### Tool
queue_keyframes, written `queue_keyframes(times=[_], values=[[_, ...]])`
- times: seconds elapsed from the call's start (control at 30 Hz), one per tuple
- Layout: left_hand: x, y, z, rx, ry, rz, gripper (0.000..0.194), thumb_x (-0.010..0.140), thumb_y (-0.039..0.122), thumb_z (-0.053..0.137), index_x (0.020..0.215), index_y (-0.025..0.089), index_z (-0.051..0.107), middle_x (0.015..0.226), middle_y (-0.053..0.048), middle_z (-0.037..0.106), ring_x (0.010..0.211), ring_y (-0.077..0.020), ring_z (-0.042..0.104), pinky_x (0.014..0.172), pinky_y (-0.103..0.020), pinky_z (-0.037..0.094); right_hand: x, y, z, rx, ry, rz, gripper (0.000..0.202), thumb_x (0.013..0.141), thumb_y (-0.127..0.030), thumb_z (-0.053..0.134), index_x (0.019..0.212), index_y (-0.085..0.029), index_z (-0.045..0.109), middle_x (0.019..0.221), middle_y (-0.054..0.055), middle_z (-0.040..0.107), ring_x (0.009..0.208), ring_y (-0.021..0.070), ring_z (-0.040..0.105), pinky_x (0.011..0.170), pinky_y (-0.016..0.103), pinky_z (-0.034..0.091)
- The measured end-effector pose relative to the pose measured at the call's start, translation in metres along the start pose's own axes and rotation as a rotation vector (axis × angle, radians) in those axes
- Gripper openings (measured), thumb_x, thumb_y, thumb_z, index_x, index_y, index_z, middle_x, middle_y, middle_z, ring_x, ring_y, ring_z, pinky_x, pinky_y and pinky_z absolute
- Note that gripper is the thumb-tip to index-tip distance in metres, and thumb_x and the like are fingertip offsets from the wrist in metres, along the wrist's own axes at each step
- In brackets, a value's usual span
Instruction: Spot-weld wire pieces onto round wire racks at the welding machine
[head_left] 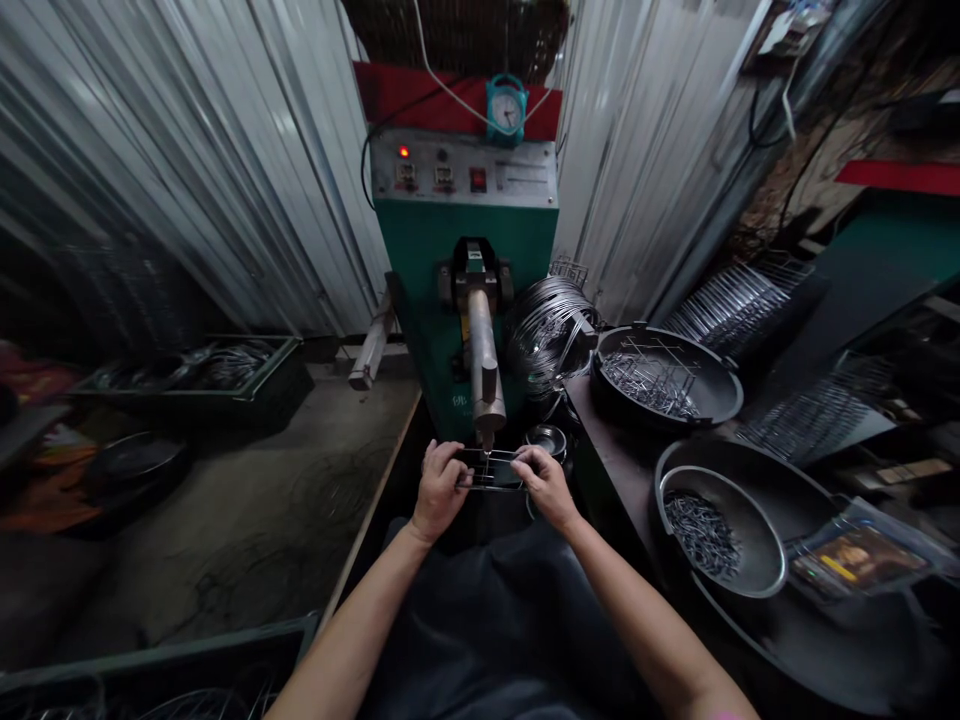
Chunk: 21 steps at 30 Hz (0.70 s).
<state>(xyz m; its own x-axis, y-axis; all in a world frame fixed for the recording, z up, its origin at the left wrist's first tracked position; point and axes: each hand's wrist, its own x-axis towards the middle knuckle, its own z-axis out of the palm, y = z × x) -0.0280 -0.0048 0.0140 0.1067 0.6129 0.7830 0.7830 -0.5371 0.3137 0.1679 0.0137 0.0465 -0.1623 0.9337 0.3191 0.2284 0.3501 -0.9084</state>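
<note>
Between my hands is a small wire frame (491,487) of thin metal rods, held level under the tip of a spot welder (486,330). My left hand (441,488) pinches its left end with thumb and fingers. On the opposite end, my right hand (546,484) has its fingers closed on the wires. The welder's electrode tip (487,440) comes down at the middle of the frame; whether it touches the wire I cannot tell. The lower part of the machine below the frame is mostly hidden in shadow.
To the right, a black pan (720,405) holds wire pieces, and a metal bowl (776,575) of short metal bits sits in a larger basin (817,640). A wire coil (551,325) hangs beside the green machine (420,240). Crates of wire parts (225,365) stand at left.
</note>
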Motion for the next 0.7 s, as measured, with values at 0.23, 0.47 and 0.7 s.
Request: queue_keyframes(times=[0.23,0.47,0.7], values=[[0.001,-0.004,0.004,0.001,-0.017,-0.024,0.012,0.075,0.008,0.049,0.074,0.02,0.045,0.105,-0.009,0.054,0.102,-0.0206,0.052,0.099,-0.052,0.034,0.006,0.001,0.0,0.016,-0.017,0.004,0.019,0.076,-0.033,0.057,0.065,-0.019,0.054,0.081,0.004,0.06,0.08,0.0165,0.056,0.079,0.03,0.043],[0.005,-0.006,0.007,-0.007,-0.015,-0.045,0.013,0.074,0.009,0.05,0.072,0.02,0.044,0.103,-0.008,0.055,0.1,-0.0216,0.052,0.098,-0.051,0.036,0.012,0.001,0.002,0.009,-0.007,0.024,0.02,0.076,-0.036,0.055,0.065,-0.02,0.054,0.08,0.004,0.06,0.078,0.0164,0.056,0.077,0.03,0.044],[0.007,-0.004,0.005,-0.038,-0.036,-0.081,0.013,0.073,0.01,0.051,0.07,0.02,0.043,0.102,-0.009,0.055,0.099,-0.0217,0.052,0.098,-0.051,0.035,0.013,0.004,0.002,0.037,-0.008,0.057,0.019,0.074,-0.035,0.056,0.065,-0.019,0.054,0.079,0.003,0.058,0.079,0.0164,0.055,0.077,0.029,0.042]])
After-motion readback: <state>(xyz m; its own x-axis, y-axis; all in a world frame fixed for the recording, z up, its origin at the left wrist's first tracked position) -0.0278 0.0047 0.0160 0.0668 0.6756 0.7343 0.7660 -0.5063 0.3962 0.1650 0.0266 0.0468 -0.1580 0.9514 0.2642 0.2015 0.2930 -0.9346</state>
